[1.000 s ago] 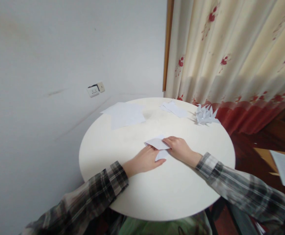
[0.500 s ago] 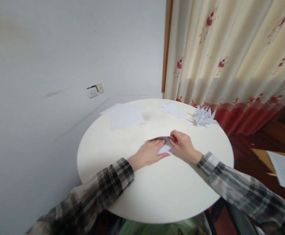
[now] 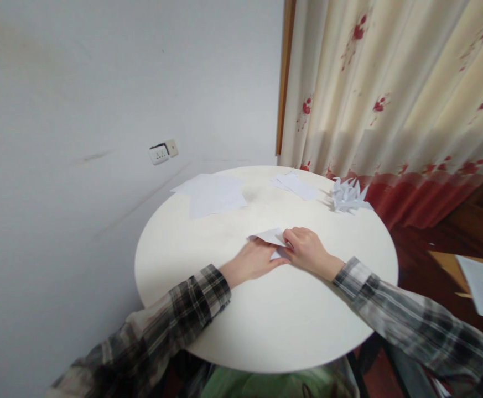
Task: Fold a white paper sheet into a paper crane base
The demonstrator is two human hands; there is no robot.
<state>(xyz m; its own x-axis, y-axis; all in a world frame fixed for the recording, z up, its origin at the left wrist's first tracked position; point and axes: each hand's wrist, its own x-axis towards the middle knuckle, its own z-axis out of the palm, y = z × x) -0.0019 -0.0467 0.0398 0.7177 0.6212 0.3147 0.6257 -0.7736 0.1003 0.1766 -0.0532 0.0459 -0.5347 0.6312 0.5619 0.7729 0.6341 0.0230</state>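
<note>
A white sheet of paper (image 3: 269,236) lies near the middle of the round table, its far flap folded up and over towards me. My left hand (image 3: 252,262) rests flat on the lower layer, thumb stretched to the right, with its fingertips hidden beneath the flap. At the flap's right corner, my right hand (image 3: 308,251) has its thumb and curled fingers pinched on the paper. Between the two hands a small piece of the lower layer shows.
Large white sheets (image 3: 216,194) lie at the table's far left, smaller paper pieces (image 3: 296,186) at the back. A cluster of pointed folded paper shapes (image 3: 348,195) stands at the far right. Beyond the white table (image 3: 282,326) are a wall and a curtain (image 3: 374,83).
My right hand has drawn the paper's far edge towards me, so the flap now covers my left fingers. My left hand has stayed nearly in place.
</note>
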